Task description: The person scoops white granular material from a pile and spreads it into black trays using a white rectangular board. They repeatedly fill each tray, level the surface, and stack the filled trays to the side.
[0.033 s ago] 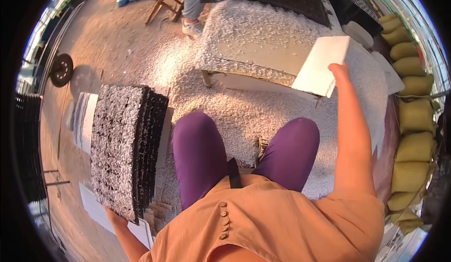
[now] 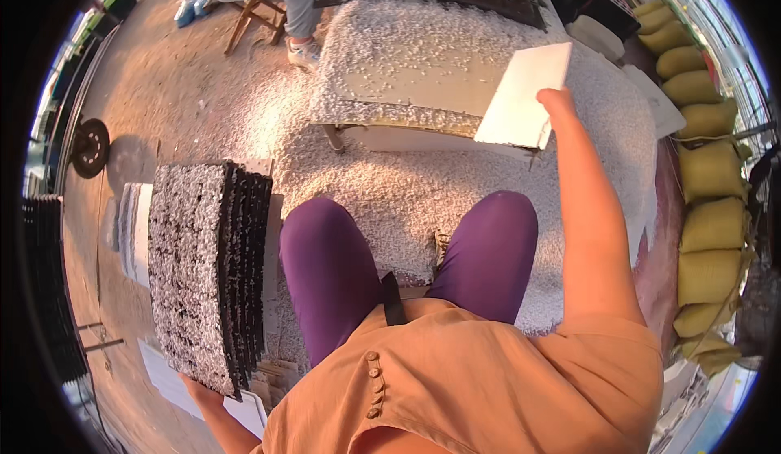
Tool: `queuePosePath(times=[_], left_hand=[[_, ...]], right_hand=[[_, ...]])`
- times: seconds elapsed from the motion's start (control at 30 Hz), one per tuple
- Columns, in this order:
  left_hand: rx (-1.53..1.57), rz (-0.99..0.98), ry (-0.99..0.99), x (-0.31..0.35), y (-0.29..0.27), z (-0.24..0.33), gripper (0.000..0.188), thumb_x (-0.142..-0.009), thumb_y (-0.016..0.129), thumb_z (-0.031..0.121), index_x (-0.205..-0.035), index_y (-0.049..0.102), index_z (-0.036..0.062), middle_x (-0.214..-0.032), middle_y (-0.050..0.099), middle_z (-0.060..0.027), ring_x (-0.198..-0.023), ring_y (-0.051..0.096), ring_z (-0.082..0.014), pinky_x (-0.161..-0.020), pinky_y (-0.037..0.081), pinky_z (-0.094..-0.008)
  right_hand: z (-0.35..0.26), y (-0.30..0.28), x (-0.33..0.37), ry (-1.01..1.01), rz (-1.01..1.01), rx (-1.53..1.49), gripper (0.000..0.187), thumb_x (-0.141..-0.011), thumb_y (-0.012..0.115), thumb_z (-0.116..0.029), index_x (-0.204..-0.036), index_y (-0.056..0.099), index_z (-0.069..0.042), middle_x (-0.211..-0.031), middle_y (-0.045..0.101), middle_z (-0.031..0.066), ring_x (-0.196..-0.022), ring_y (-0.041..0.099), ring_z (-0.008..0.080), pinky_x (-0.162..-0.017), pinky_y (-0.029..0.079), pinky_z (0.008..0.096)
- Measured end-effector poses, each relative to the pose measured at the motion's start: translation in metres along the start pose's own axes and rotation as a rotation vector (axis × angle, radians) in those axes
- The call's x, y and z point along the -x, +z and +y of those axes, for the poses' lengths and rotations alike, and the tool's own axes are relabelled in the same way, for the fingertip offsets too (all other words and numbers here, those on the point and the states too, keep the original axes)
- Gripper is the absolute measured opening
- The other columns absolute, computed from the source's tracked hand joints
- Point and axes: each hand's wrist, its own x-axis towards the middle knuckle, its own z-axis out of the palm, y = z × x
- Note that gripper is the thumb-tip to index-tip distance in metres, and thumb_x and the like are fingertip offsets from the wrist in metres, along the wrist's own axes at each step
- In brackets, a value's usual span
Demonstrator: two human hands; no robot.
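My right hand (image 2: 556, 104) is closed on the edge of a flat white board (image 2: 527, 92), which is tilted over the near right corner of a low table (image 2: 423, 76) strewn with white granules. At the lower left, my left hand (image 2: 203, 392) grips the near edge of the top black tray (image 2: 185, 267), its fingertips partly hidden by the tray. White granules fill that tray's cells. Several more black trays (image 2: 248, 263) are stacked beneath it, left of my knee.
White granules (image 2: 358, 185) cover the floor around the table. Yellow-green sacks (image 2: 712, 173) line the right side. A person's leg (image 2: 303, 10) and a wooden stool (image 2: 252, 23) are at the far left. White panels (image 2: 134, 230) stand beyond the tray stack.
The whole view has shifted slightly, so most things sit farther left. Both hands keep their holds, and the white board stays over the table's corner.
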Motion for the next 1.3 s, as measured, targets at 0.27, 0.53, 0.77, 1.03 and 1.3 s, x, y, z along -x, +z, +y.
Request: queuePosePath(times=[0.27, 0.53, 0.77, 1.03, 1.3], left_hand=[[-0.185, 0.456, -0.003, -0.016, -0.003, 0.016, 0.069, -0.085, 0.018, 0.060, -0.134, 0.027, 0.0117, -0.136, 0.029, -0.0103, -0.124, 0.029, -0.0306, -0.101, 0.022, -0.0435], [-0.831, 0.496, 0.799, -0.037, 0.094, 0.075, 0.058, -0.087, 0.039, 0.049, -0.121, 0.046, 0.0033, -0.118, 0.051, -0.0119, -0.114, 0.044, -0.0222, -0.095, 0.032, -0.0348], [-0.508, -0.495, 0.638, -0.035, 0.318, -0.013, 0.040, -0.088, 0.048, 0.024, -0.125, 0.040, 0.0088, -0.128, 0.042, -0.0093, -0.116, 0.041, -0.0208, -0.094, 0.032, -0.0365], [0.062, -0.767, -0.358, -0.068, 0.484, -0.147, 0.034, -0.091, 0.039, 0.032, -0.108, 0.043, 0.0031, -0.115, 0.048, -0.0174, -0.106, 0.048, -0.0289, -0.085, 0.044, -0.0430], [0.223, -0.140, -0.381, -0.122, 0.476, -0.168, 0.042, -0.091, 0.027, 0.039, -0.112, 0.034, 0.0036, -0.104, 0.046, -0.0140, -0.089, 0.050, -0.0232, -0.072, 0.045, -0.0393]], right_hand=[[-0.055, 0.070, -0.019, 0.259, 0.067, 0.108, 0.040, -0.065, 0.058, -0.025, -0.097, 0.060, -0.001, -0.086, 0.063, 0.0153, -0.082, 0.061, 0.0268, -0.068, 0.046, 0.0323], [-0.044, 0.095, -0.033, 0.237, 0.090, -0.250, 0.036, -0.067, 0.060, -0.010, -0.099, 0.057, 0.007, -0.090, 0.061, 0.0175, -0.080, 0.061, 0.0280, -0.064, 0.048, 0.0341], [-0.021, 0.100, -0.018, 0.457, -0.140, -1.016, 0.044, -0.073, 0.055, -0.005, -0.113, 0.038, 0.003, -0.107, 0.049, 0.0162, -0.098, 0.052, 0.0262, -0.080, 0.045, 0.0429], [-0.027, 0.099, 0.016, 0.533, -0.027, -1.724, 0.029, -0.081, 0.043, -0.005, -0.109, 0.039, 0.003, -0.106, 0.048, 0.0148, -0.093, 0.054, 0.0256, -0.076, 0.048, 0.0404], [-0.038, 0.107, 0.042, 0.486, -0.003, -1.490, 0.030, -0.080, 0.044, -0.005, -0.108, 0.037, 0.005, -0.105, 0.047, 0.0156, -0.095, 0.052, 0.0271, -0.081, 0.046, 0.0428]])
